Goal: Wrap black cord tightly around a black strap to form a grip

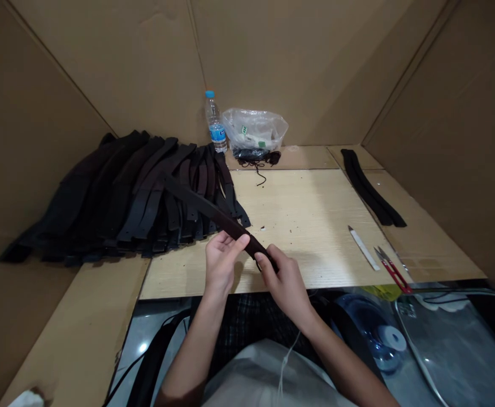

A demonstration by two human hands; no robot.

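A dark brown leather-like strap [213, 213] is held between both hands above the front of the table, slanting from upper left to lower right. My left hand [223, 263] pinches its middle between thumb and fingers. Around its lower right end my right hand [283, 277] is closed, thumb on top, hiding the tip. A short bit of dark cord shows by the right thumb. The strap's far end overlaps a large heap of similar dark straps [116, 192] on the left.
A water bottle [216, 127] and a clear plastic bag [256, 130] stand at the back, with dark cord [268, 160] before them. On the right lie two black strips [370, 189], a white pointed tool [363, 249] and red thread snips [393, 271]. Cardboard walls [281, 56] enclose the table.
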